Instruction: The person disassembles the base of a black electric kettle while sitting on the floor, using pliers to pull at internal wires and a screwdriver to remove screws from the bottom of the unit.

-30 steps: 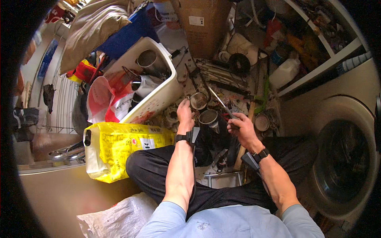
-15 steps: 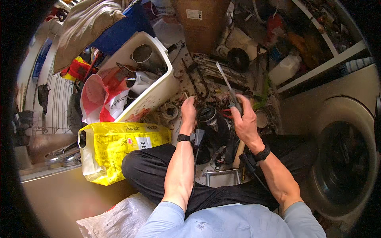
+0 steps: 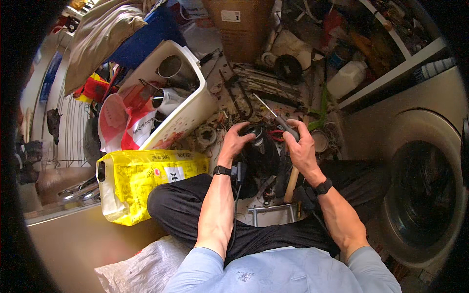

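In my right hand [image 3: 303, 151] is a screwdriver [image 3: 279, 120] with a dark handle. Its thin metal shaft points up and to the left. My left hand [image 3: 235, 142] curves round the round end of a black cylindrical object [image 3: 255, 131], thumb and fingers on either side of it. The object stands between my legs, and its lower part is dark and hard to make out. Red wires [image 3: 276, 135] lie just right of it, partly behind the screwdriver. Below my right hand, a wooden handle [image 3: 292, 185] leans beside a grey metal frame [image 3: 271, 209].
A white bin [image 3: 198, 90] with pots and bags stands at the left, above a yellow bag [image 3: 156, 183]. Metal rods [image 3: 268, 83], a black wheel [image 3: 288, 68] and debris cover the floor ahead. A cardboard box [image 3: 242, 36] stands behind. A front-loading washing machine [image 3: 415, 122] is at the right.
My left hand has spread from a pinch on a small metal piece and moved onto the black object. That piece no longer shows. The screwdriver has tipped lower, its tip shifting left and nearer.
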`<state>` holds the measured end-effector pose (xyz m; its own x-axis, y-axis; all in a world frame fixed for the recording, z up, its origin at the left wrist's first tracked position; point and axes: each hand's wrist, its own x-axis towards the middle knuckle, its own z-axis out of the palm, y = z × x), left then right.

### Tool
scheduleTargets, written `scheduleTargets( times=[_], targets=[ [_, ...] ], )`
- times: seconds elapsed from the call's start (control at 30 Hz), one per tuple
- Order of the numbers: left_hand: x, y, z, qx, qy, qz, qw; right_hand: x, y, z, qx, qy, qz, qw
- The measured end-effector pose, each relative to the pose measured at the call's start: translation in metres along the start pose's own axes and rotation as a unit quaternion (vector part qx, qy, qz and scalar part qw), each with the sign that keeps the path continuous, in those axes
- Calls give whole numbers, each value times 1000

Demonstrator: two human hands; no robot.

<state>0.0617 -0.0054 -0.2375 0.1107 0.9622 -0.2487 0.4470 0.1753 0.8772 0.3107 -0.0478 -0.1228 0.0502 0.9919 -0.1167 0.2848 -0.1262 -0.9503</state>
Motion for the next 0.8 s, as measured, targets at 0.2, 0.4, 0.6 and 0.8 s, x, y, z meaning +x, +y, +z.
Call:
scheduleTargets(
  times=[0.2, 0.4, 0.6, 0.8],
  targets=[
    [19, 11, -15, 62, -48, -76, 994, 1, 7, 0, 96, -25, 91, 991],
    [28, 4, -13, 134, -9, -8, 991, 7, 16, -2, 81, -42, 89, 992],
    [56, 7, -30, 102, -52, -54, 992, 14, 35, 7, 93, -133, 137, 977],
    [88, -4, -42, 163, -65, -127, 976, 39, 77, 44, -15, -134, 128, 983]
  ],
)
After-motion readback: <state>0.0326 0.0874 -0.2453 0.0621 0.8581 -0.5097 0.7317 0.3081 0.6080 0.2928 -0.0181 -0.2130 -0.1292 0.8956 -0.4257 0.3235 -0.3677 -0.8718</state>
